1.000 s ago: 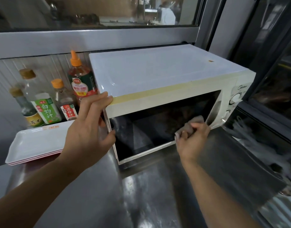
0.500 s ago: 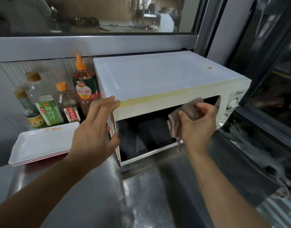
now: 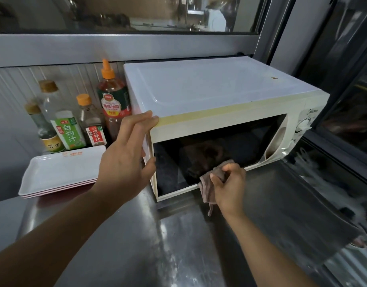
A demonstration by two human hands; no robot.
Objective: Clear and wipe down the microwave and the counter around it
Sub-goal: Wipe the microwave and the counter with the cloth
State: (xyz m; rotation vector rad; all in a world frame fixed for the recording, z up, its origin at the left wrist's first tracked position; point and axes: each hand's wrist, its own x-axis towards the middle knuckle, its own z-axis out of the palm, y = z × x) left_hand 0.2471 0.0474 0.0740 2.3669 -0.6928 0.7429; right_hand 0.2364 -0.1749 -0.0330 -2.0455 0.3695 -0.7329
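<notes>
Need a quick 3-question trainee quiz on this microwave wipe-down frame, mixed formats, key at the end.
1. True or false: the left hand rests on the microwave at its top left front corner.
2. What does the right hand grip? A) sponge B) cloth C) bottle
3. How many bottles stand left of the microwave?

Key: 1 true; 2 B; 3 four.

Dim, cool light; pale glare on the microwave (image 3: 209,90) top and streaky sheen on the steel counter (image 3: 137,245); the window (image 3: 126,13) reflects murkily; wide-angle bending at the edges; the lower right corner smears with blur.
</notes>
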